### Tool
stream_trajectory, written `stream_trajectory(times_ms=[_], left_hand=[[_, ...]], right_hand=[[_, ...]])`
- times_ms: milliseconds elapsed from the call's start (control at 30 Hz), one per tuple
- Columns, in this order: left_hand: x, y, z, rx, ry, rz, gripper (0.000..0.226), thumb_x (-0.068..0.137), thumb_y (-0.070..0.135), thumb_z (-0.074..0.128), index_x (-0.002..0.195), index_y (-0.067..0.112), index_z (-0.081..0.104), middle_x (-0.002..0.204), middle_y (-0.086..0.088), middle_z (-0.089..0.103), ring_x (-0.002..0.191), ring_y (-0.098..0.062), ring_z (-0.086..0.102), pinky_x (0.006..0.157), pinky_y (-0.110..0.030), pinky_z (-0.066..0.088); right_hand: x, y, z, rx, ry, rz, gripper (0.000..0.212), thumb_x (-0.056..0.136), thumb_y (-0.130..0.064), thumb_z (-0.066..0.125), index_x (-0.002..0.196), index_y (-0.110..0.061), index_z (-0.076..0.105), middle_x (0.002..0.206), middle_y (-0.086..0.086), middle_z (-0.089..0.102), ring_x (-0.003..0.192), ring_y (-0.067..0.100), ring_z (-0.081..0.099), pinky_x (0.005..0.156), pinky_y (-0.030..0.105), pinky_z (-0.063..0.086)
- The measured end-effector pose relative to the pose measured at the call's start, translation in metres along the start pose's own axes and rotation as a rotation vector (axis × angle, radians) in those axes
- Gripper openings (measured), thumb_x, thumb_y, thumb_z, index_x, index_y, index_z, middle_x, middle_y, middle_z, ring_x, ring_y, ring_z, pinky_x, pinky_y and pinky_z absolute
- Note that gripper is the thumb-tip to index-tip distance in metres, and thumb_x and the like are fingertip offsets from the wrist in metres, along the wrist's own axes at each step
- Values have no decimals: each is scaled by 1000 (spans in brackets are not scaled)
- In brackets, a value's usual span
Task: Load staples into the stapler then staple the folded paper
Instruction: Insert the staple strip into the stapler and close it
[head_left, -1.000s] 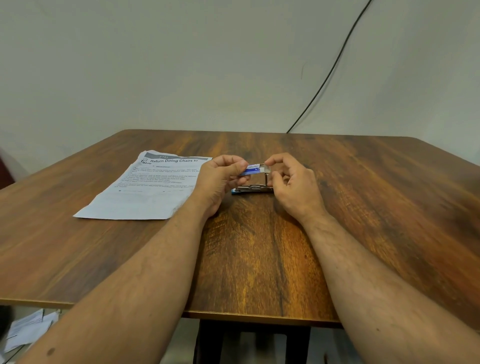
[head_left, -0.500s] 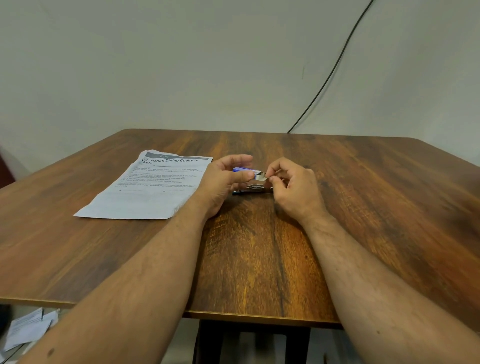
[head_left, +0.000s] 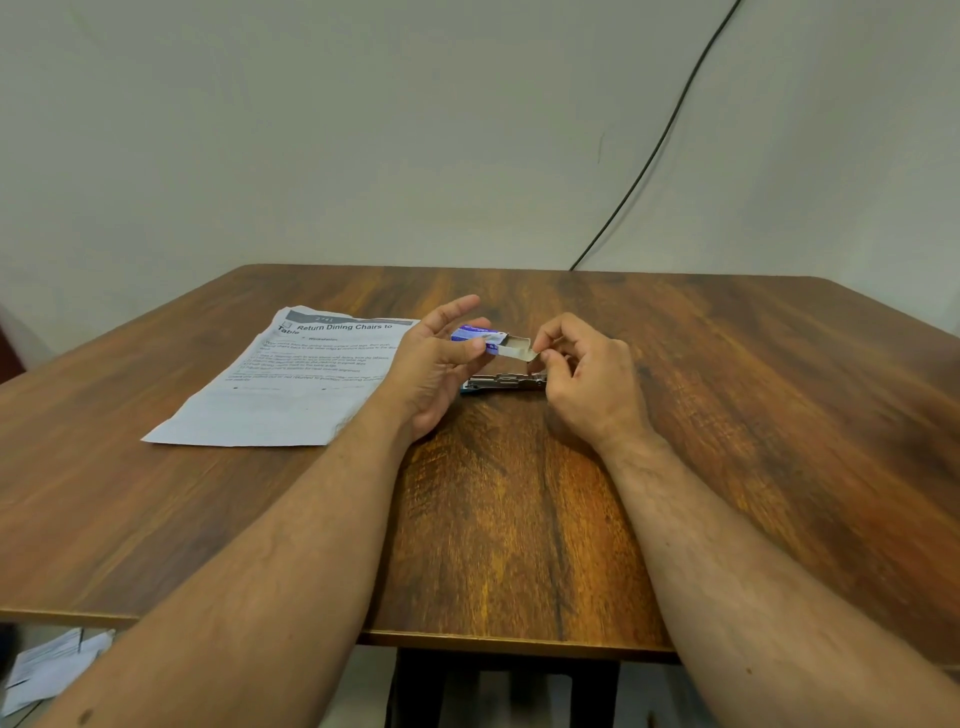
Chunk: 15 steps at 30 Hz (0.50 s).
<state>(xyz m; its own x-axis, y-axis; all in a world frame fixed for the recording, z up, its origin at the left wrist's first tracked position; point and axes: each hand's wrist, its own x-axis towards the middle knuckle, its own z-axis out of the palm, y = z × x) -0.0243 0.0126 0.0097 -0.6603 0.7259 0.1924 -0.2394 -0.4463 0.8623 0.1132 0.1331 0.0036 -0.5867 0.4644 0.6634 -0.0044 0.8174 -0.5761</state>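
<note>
My left hand (head_left: 434, 366) pinches a small blue staple box (head_left: 477, 336) between thumb and fingers, with the index finger stretched out above it. The box's grey inner tray (head_left: 519, 347) sticks out to the right. My right hand (head_left: 584, 376) pinches the end of that tray with thumb and forefinger. Under both hands the metal stapler (head_left: 501, 383) lies flat on the wooden table (head_left: 519, 519), partly covered by my fingers. A printed sheet of paper (head_left: 291, 384) lies flat to the left. Whether staples are in the tray cannot be made out.
A black cable (head_left: 649, 156) runs down the wall behind the table's far edge. Loose papers (head_left: 52, 670) lie on the floor at the lower left. A dark table leg (head_left: 498, 691) stands below the near edge.
The inner tray has slid further out of the blue box to the right. My left index finger has lifted and straightened; my right hand has shifted slightly right.
</note>
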Motion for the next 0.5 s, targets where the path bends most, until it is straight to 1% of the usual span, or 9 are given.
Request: stream_trajectory(times_ms=[67,133,233,367,500], left_hand=[[0,-1,0,-45,-17,-31,51,88,-17,57,134,5,56,117,-18,64,98,-24,70,82,-28,61],[-1,-2,2,-28,-39,-88,49,88,-13,61,133,6,57,117,-20,67,100,-26,72,86,-33,61],[-1,-4,3,23,-44,-130,43,89,-9,63,128,9,60,113,-19,70,95,-25,75,80,-31,62],[0,-3,1,-10,-12,-108,45,91,-9,61,132,9,57,115,-19,70,92,-25,75,77,-32,62],[1,-4,-1,-30,-15,-94,42,94,-12,55,130,11,58,117,-21,69,93,-24,75,75,-26,61]], right_hand=[[0,0,0,-8,0,-17,23,89,-6,60,88,-28,64,79,-10,71,74,4,68,63,21,52],[0,0,0,-17,-9,-21,21,89,-7,60,90,-27,64,80,-9,70,75,6,67,63,22,53],[0,0,0,-16,-24,-20,21,89,-6,60,90,-26,64,80,-9,69,74,6,66,62,23,53],[0,2,1,5,-7,-6,20,89,-7,60,88,-26,64,78,-7,70,68,7,65,60,28,55],[0,1,1,20,-25,18,22,92,-6,60,91,-27,65,85,-9,70,82,8,68,69,32,61]])
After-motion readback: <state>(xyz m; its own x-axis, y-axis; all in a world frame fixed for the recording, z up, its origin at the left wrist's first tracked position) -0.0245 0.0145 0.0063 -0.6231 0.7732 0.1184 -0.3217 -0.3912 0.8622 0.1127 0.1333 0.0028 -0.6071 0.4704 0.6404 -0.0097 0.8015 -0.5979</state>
